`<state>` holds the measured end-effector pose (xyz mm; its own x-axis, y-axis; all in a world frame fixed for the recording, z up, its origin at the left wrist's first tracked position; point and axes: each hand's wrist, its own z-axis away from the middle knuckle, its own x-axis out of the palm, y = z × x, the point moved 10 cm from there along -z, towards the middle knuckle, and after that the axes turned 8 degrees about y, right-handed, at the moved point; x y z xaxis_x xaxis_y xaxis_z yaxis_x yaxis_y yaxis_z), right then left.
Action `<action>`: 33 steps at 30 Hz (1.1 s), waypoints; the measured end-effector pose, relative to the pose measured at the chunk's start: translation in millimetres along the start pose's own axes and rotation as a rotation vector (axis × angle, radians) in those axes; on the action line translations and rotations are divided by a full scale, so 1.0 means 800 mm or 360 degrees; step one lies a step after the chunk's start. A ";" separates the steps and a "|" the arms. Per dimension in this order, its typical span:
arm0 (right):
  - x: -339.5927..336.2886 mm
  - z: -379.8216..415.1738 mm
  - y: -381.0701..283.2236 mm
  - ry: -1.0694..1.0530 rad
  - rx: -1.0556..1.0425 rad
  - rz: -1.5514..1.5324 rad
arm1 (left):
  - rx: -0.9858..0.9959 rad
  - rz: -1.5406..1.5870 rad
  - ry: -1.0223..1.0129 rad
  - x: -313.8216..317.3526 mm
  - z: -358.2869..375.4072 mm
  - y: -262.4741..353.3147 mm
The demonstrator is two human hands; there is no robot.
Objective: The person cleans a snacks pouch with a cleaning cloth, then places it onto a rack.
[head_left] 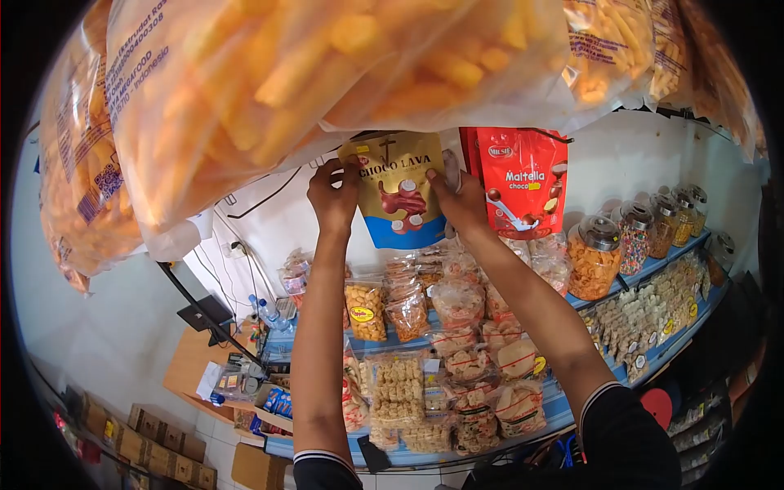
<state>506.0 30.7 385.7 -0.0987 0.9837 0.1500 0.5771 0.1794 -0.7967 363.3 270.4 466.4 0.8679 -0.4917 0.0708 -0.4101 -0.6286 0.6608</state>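
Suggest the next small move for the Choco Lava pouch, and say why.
Probably check that the Choco Lava pouch is supported at its top before loosening either grip: the left hand and right hand hold its opposite sides, and I can't tell whether anything else bears its weight, so letting go could drop it.

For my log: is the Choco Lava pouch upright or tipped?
Upright: the pouch has its title above its blue base, between left hand and right hand.
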 end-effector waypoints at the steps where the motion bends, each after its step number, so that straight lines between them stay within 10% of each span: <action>1: 0.000 0.001 -0.001 -0.0005 -0.0041 0.0002 | -0.0002 -0.0001 -0.0003 0.000 0.002 -0.001; 6: -0.037 0.066 -0.016 0.0267 -0.0667 0.0096 | 0.0019 0.0024 0.0018 -0.009 0.034 -0.021; 11: -0.143 0.255 0.041 -0.0020 0.0044 0.0045 | -0.0116 0.0254 -0.0100 -0.069 0.176 -0.084; 17: -0.335 0.537 0.023 0.0067 0.0106 0.0414 | -0.0739 -0.0016 -0.0703 -0.242 0.540 -0.115; 20: -0.438 0.781 0.101 0.0078 0.0996 0.0809 | -0.1150 0.0103 -0.1354 -0.339 0.753 -0.142; 23: -0.515 0.954 0.113 0.0439 0.1217 0.0947 | -0.1427 -0.0243 -0.1780 -0.478 0.956 -0.178; 25: -0.590 1.105 0.149 0.0739 0.1452 0.1415 | -0.1987 -0.0389 -0.1525 -0.607 1.076 -0.227; 27: -0.664 1.258 0.172 0.0891 0.2136 0.1818 | -0.0768 -0.1282 -0.2495 -0.743 1.165 -0.293; 29: -0.714 1.371 0.171 0.1134 0.2667 0.1940 | -0.1082 -0.1467 -0.2746 -0.787 1.181 -0.305; 33: -0.762 1.421 0.205 0.2133 0.2385 0.1136 | -0.2356 -0.0579 -0.1898 -0.723 1.167 -0.308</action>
<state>-260.4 -530.2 -502.1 0.6705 0.3903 -0.6309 -0.7403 0.4076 -0.5346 -299.4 147.5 -435.0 -0.0269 -0.9708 -0.2385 0.7987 -0.1644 0.5789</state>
